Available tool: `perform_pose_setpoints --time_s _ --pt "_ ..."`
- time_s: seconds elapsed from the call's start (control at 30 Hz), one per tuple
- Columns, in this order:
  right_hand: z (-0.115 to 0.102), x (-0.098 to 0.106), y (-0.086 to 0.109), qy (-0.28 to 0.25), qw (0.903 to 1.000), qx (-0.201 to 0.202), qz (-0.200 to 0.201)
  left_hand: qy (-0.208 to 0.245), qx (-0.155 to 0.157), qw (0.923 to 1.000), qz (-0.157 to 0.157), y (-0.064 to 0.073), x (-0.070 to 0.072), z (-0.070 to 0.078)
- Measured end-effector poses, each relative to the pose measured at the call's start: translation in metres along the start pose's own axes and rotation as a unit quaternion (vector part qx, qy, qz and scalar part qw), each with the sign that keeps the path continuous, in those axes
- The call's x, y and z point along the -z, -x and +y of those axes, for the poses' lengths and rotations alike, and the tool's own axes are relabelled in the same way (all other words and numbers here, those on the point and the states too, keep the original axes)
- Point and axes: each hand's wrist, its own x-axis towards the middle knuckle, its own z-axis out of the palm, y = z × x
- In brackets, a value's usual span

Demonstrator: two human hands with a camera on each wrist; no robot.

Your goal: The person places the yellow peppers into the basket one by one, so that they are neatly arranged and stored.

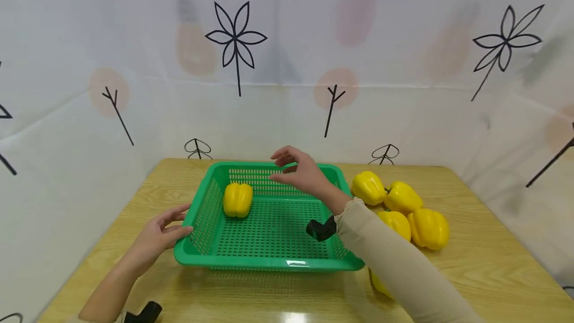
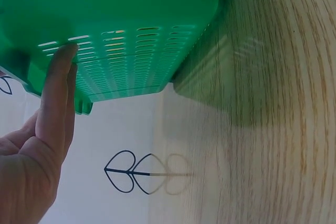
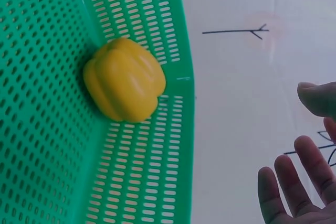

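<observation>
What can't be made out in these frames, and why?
Head: most of the lowest pepper, behind the right sleeve.
Left wrist: most of the inside of the basket, behind its own outside.
Right wrist: part of the right hand, cut off by the frame edge.

Person's left hand (image 2: 41, 145) touching a slotted green plastic basket (image 2: 126, 14), wood-grain tabletop (image 2: 273, 156), white backdrop (image 2: 126, 129) with black leaf outlines (image 2: 126, 171).

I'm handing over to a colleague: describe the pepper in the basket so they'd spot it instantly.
On the wood-grained table is a green perforated basket. Inside it, near its far left corner in the head view, sits a yellow bell pepper. It is the only pepper in the basket; the other yellow peppers lie outside, to the basket's right.
</observation>
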Motion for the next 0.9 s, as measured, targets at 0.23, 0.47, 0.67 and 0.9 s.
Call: perform_pose_setpoints --time_s 0.23,0.47,0.67,0.9 --pt "-0.002 0.014 0.009 0.007 0.9998 0.000 0.021 0.002 0.000 1.0000 -0.002 0.001 0.000 0.001" --pt "-0.004 0.025 0.014 0.012 0.9988 0.009 0.046 -0.004 0.001 1.0000 0.001 0.001 0.001 0.000" --pt "-0.005 0.034 0.019 0.023 0.9983 0.016 0.051 0.002 0.002 1.0000 0.000 0.001 0.001 0.001" --pt "-0.007 0.046 0.027 0.031 0.9981 0.016 0.051 0.011 0.009 0.9999 -0.003 0.001 0.001 0.001"
